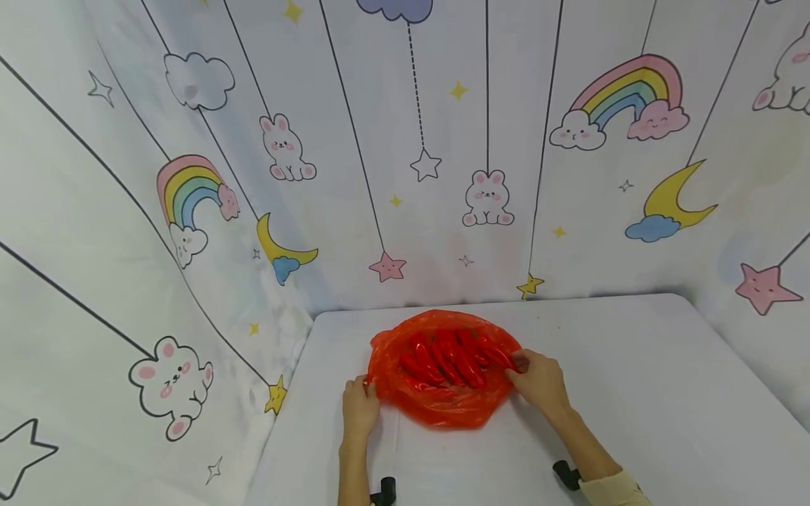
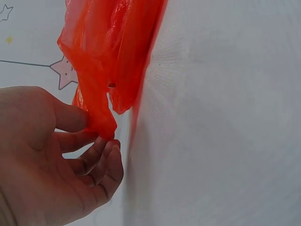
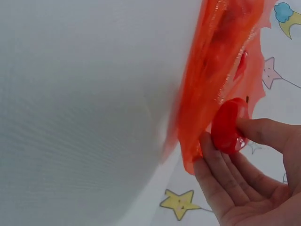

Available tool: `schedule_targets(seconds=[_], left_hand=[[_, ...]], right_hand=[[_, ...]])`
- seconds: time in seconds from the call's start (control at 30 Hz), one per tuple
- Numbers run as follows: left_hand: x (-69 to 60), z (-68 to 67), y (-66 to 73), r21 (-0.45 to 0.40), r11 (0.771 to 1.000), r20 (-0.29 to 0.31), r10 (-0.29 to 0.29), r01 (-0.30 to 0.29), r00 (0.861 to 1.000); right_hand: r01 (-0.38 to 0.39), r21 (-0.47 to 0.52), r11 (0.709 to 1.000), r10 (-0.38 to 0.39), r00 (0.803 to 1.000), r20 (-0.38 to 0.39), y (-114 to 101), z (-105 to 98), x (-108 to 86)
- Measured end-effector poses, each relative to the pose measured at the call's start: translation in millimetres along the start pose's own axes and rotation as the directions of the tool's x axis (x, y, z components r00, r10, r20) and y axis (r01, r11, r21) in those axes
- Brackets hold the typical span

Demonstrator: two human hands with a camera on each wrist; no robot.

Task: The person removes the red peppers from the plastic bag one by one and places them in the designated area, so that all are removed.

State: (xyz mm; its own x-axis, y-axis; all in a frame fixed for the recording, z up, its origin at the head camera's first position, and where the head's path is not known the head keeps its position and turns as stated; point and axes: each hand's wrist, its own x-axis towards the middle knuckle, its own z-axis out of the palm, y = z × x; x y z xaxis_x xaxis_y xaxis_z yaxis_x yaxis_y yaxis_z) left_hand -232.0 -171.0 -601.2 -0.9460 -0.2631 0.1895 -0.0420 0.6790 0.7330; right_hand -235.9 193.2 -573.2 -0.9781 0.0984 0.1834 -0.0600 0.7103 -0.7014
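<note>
A thin red plastic bag (image 1: 443,414) lies spread on the table, its mouth wide. Several glossy red chili peppers (image 1: 446,355) rest side by side in it. My left hand (image 1: 361,407) pinches the bag's left edge between thumb and fingers; in the left wrist view the gathered film (image 2: 101,113) hangs from the fingertips. At the bag's right side, my right hand (image 1: 541,379) holds the end of one red chili pepper (image 3: 230,125) between thumb and fingers. Its other fingers touch the bag's edge in the right wrist view. Part of that pepper is hidden by the hand.
The white table (image 1: 633,393) extends on both sides of the bag and in front of it. Behind and to the left hangs a white cloth backdrop (image 1: 354,176) printed with rabbits, stars and rainbows. Black wrist mounts (image 1: 566,476) sit under both forearms.
</note>
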Motion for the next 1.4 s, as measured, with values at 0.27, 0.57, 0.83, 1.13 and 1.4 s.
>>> schedule_targets(seconds=[0.27, 0.57, 0.83, 1.13, 1.4], left_hand=[[0.2, -1.7, 0.4, -0.052, 0.999, -0.027, -0.003, 0.002, 1.0], [1.1, 0.6, -1.9, -0.088, 0.996, -0.052, 0.014, -0.018, 0.999], [1.3, 0.9, -5.9, -0.12, 0.993, -0.011, -0.002, 0.001, 1.0], [0.7, 3.0, -7.0, -0.122, 0.992, 0.003, -0.013, 0.013, 1.0], [0.6, -0.3, -5.3, -0.118, 0.993, -0.009, -0.016, 0.015, 1.0]], right_hand=[[0.002, 0.045, 0.999, -0.002, 1.0, -0.011, -8, -8, -6.2], [0.003, 0.082, 0.997, -0.002, 1.0, -0.016, -7, -15, -13.3], [0.004, 0.103, 0.995, 0.001, 0.999, -0.049, -1, -22, -15.1], [-0.009, 0.107, 0.994, 0.018, 0.996, -0.083, 5, -26, -16.7], [-0.021, 0.099, 0.995, 0.034, 0.991, -0.132, 11, -29, -14.2]])
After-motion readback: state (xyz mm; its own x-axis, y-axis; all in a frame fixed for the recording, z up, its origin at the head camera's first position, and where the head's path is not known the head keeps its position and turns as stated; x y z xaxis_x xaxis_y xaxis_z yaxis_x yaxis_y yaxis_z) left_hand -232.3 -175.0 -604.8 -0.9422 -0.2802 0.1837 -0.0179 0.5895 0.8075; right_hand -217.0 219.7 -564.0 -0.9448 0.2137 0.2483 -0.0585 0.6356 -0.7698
